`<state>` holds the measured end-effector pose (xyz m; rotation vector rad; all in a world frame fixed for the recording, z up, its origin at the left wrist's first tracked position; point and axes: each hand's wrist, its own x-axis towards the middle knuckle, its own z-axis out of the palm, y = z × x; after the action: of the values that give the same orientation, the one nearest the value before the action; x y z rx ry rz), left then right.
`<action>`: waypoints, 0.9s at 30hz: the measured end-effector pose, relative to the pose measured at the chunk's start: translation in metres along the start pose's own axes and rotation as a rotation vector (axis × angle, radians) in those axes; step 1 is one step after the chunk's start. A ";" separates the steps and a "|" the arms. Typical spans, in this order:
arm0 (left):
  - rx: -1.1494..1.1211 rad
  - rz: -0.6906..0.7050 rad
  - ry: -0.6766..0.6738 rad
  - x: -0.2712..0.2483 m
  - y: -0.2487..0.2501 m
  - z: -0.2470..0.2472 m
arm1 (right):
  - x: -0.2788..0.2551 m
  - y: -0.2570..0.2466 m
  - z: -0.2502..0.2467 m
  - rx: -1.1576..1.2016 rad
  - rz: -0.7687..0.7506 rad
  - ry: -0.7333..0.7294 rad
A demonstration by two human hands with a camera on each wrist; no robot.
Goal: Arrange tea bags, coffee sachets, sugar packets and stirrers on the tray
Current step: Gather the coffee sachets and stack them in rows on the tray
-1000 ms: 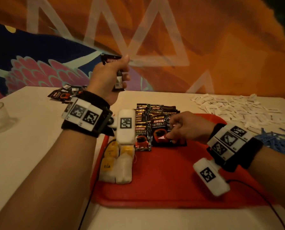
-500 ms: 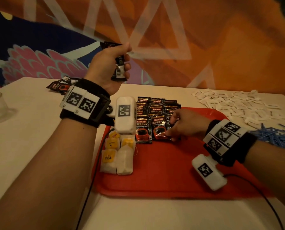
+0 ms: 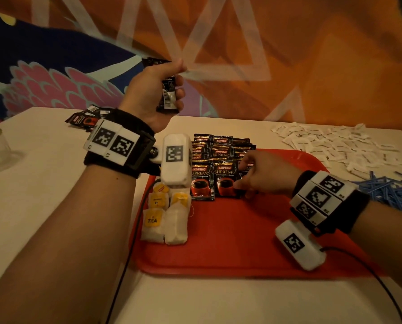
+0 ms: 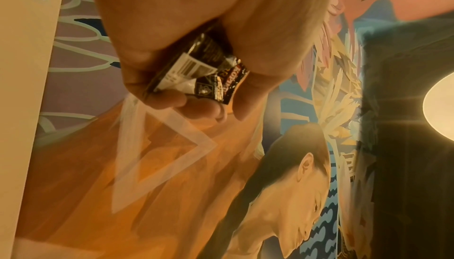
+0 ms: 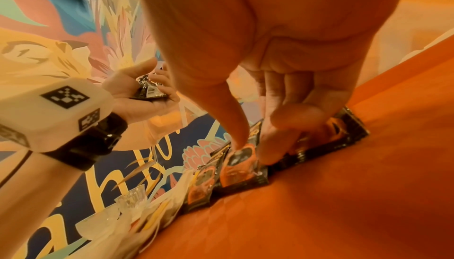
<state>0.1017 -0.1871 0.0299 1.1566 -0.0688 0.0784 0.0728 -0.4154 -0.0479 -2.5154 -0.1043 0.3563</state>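
Behind the pale table (image 3: pixel 43 188) hangs a painted wall of orange, dark blue and pink shapes. At the centre of the head view lies a flat red plastic tray (image 3: pixel 242 242). On its left part stand white paper tea bags with yellow tags (image 3: pixel 165 218), and beside them, toward the upper middle, are rows of black coffee sachets with a red cup picture (image 3: pixel 218 164).

The left hand (image 3: pixel 150 94) is raised above the table in the upper middle of the frame, and its fingers are curled around a small bundle of black sachets (image 4: pixel 203 75). The right hand (image 3: pixel 265 176) is low on the tray, with thumb and fingertips (image 5: pixel 270 156) pressing on the front sachet (image 5: pixel 243 172) of the rows; whether it pinches it or only pushes it, I cannot tell.

I judge that the step in hand is the coffee sachets: one is being put in line while the spare ones wait in the left hand. More black sachets (image 3: pixel 83 119) remain on the table at the upper left. White sugar packets (image 3: pixel 335 146) are scattered at the upper right, and thin blue stirrers (image 3: pixel 391 190) are piled at the right edge, all off the tray.

The next move probably needs the right hand to take another sachet from the left one and lay it beside the front row, edges even.
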 end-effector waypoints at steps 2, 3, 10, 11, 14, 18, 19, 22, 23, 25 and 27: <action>-0.008 -0.003 0.002 0.000 0.000 0.000 | 0.000 0.001 0.000 -0.008 -0.016 0.021; -0.017 -0.009 0.000 0.000 0.000 0.000 | 0.000 0.001 -0.001 -0.006 -0.023 0.026; -0.064 -0.047 0.066 -0.010 0.000 0.014 | -0.003 -0.007 -0.010 0.115 -0.116 0.083; -0.042 -0.026 0.092 -0.011 -0.003 0.018 | -0.002 -0.009 -0.013 0.156 -0.158 0.118; 0.028 0.011 0.048 -0.011 -0.009 0.025 | 0.001 -0.021 -0.021 0.331 -0.303 0.221; 0.216 0.047 -0.073 -0.012 -0.014 0.025 | 0.002 -0.041 -0.026 0.597 -0.456 0.299; 0.237 0.066 -0.074 -0.012 -0.015 0.024 | 0.003 -0.045 -0.026 0.614 -0.486 0.318; 0.257 0.110 -0.100 -0.012 -0.021 0.028 | 0.006 -0.051 -0.020 0.609 -0.567 0.360; 0.255 0.118 -0.116 -0.013 -0.022 0.030 | 0.009 -0.052 -0.019 0.608 -0.579 0.374; 0.242 0.126 -0.113 -0.013 -0.024 0.033 | 0.013 -0.051 -0.021 0.611 -0.568 0.396; 0.241 0.163 -0.022 -0.009 -0.025 0.034 | 0.014 -0.049 -0.027 0.625 -0.549 0.442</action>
<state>0.0944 -0.2289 0.0197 1.3919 -0.1765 0.2232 0.0942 -0.3875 -0.0018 -1.7950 -0.4232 -0.3454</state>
